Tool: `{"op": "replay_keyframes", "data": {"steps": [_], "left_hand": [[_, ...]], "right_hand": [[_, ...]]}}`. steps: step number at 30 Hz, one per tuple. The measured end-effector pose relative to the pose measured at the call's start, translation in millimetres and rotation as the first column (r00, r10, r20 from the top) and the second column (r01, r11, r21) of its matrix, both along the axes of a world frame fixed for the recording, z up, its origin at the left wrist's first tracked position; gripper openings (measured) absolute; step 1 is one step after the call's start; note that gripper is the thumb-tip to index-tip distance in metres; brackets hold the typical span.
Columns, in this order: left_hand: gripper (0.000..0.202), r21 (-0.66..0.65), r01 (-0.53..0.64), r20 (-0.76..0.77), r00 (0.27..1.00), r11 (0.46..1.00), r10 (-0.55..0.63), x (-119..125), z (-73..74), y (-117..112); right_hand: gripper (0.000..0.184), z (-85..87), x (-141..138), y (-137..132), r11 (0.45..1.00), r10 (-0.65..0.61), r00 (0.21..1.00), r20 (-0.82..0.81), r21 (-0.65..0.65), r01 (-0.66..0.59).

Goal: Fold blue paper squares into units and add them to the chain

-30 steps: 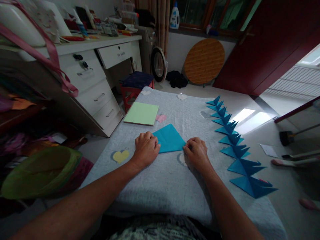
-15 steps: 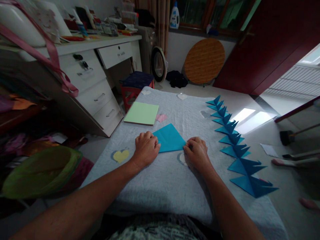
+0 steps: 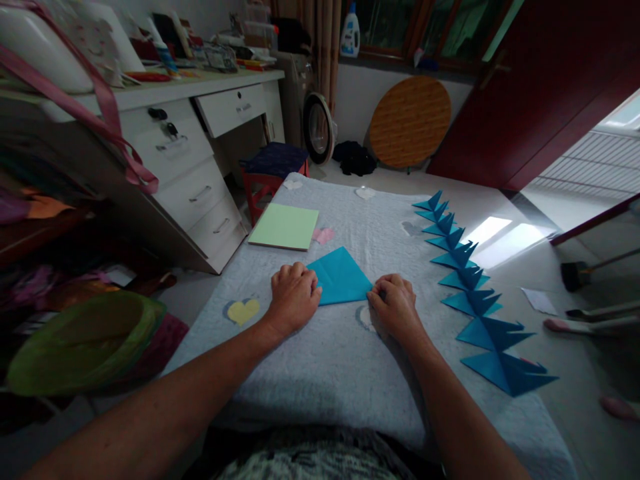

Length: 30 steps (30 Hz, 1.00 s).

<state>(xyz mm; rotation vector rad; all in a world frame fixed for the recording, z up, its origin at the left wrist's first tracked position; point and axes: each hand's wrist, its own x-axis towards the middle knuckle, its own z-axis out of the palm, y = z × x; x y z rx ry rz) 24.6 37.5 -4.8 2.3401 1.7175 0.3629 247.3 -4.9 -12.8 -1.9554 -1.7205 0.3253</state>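
Note:
A blue sheet of origami paper, folded into a triangle, lies on the cloth-covered table with its point facing away from me. My left hand grips its left corner, fingers curled and thumb along the edge. At the right corner, my right hand pinches the paper between thumb and fingers. Both corners are partly hidden under my hands. A row of folded blue paper cranes runs along the table's right side. Beyond my left hand sits a stack of pale green square paper.
The table wears a grey-blue cloth with heart patches. A white desk with drawers stands at the left, near a green-rimmed basket. Behind the table are a stool and a round wooden tabletop. Another person's feet show at the right.

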Motion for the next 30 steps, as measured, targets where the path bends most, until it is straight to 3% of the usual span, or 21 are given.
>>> {"op": "replay_keyframes", "data": {"steps": [5,8,12,15,17,24,30], "left_hand": [[0.03,0.057,-0.052,0.031,0.998,0.997,0.051,0.3,-2.9,-1.4],[0.035,0.129,-0.001,0.034,0.999,0.992,-0.004,0.9,-2.2,-3.5],[0.024,0.205,0.188,0.018,0.981,0.961,-0.196,1.8,-0.2,-3.1],[0.02,0.171,0.398,-0.024,0.916,0.901,-0.4,1.5,-0.6,-0.5],[0.018,0.139,0.481,-0.057,0.877,0.866,-0.478,0.8,-1.2,-0.2],[0.019,0.159,0.511,-0.241,0.85,0.845,-0.469,1.2,5.6,-17.5],[0.063,0.164,0.517,-0.31,0.835,0.84,-0.454,8.4,10.4,-39.7]], "right_hand": [[0.014,0.2,-0.4,0.1,1.0,0.0,1.0,-0.004,0.004,0.0],[0.014,0.2,-0.9,-0.2,1.0,-0.006,1.0,-0.004,0.001,0.006],[0.013,-0.2,-0.7,-0.1,1.0,-0.008,1.0,0.004,0.01,0.008],[0.013,-0.3,-0.3,0.2,1.0,-0.005,1.0,0.007,0.016,0.005],[0.013,-0.1,-0.4,0.3,1.0,-0.003,1.0,0.005,0.019,0.003],[0.013,2.0,-1.2,0.0,1.0,0.0,1.0,-0.005,0.006,0.001],[0.013,2.3,-0.8,-0.1,1.0,-0.005,1.0,0.009,0.002,0.005]]}}
